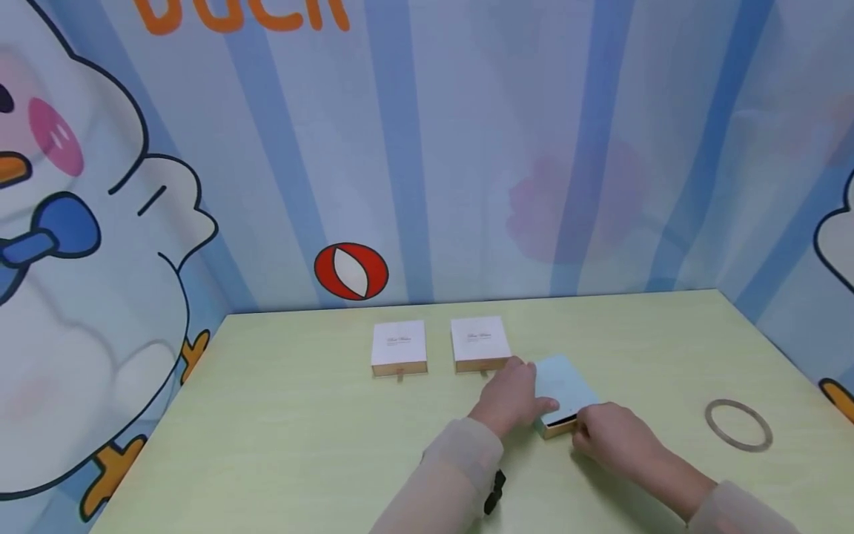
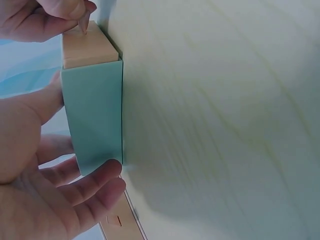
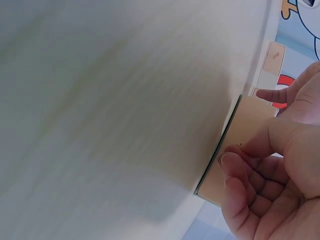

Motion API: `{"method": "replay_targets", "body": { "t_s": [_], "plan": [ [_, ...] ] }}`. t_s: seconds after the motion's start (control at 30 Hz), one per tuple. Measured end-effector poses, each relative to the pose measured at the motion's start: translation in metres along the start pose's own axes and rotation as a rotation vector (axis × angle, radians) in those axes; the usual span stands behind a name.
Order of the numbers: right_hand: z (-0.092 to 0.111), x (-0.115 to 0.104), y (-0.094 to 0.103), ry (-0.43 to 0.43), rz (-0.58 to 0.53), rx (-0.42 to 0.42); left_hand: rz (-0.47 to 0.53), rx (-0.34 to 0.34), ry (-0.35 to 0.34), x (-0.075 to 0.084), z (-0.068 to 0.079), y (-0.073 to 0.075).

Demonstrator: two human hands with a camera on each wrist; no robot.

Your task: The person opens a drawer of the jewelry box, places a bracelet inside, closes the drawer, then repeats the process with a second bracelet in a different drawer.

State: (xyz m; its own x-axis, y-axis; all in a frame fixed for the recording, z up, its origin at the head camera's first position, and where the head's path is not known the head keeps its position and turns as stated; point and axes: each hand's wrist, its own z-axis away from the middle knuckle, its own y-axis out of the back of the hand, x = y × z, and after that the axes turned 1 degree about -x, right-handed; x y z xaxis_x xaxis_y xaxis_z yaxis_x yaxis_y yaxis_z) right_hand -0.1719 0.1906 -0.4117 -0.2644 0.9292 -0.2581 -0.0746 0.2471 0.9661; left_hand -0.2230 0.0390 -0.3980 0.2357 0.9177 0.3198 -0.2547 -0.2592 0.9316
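Note:
A light-blue drawer box (image 1: 563, 386) lies turned at an angle on the table, its tan drawer (image 2: 90, 42) sticking partly out of the sleeve. My left hand (image 1: 510, 397) grips the sleeve, thumb on one side and fingertips round the far end in the left wrist view. At the drawer's front, my right hand (image 1: 614, 437) pinches the small pull tab (image 2: 84, 22) between thumb and forefinger. A dark gap shows along the drawer's top edge in the head view. What lies inside is hidden.
Two white drawer boxes with printed lids, one on the left (image 1: 399, 345) and one nearer my left hand (image 1: 479, 341), stand towards the back. A grey ring (image 1: 750, 447) lies to the right. A printed backdrop (image 1: 467, 148) rises behind the table (image 1: 287, 430).

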Motion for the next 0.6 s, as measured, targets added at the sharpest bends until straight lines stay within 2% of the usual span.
{"method": "replay_targets", "body": {
  "t_s": [0.6],
  "plan": [
    [0.005, 0.0009, 0.0001, -0.005, -0.003, 0.006, 0.014, -0.001, 0.013, 0.0005, -0.0005, 0.0006]
  ]
}}
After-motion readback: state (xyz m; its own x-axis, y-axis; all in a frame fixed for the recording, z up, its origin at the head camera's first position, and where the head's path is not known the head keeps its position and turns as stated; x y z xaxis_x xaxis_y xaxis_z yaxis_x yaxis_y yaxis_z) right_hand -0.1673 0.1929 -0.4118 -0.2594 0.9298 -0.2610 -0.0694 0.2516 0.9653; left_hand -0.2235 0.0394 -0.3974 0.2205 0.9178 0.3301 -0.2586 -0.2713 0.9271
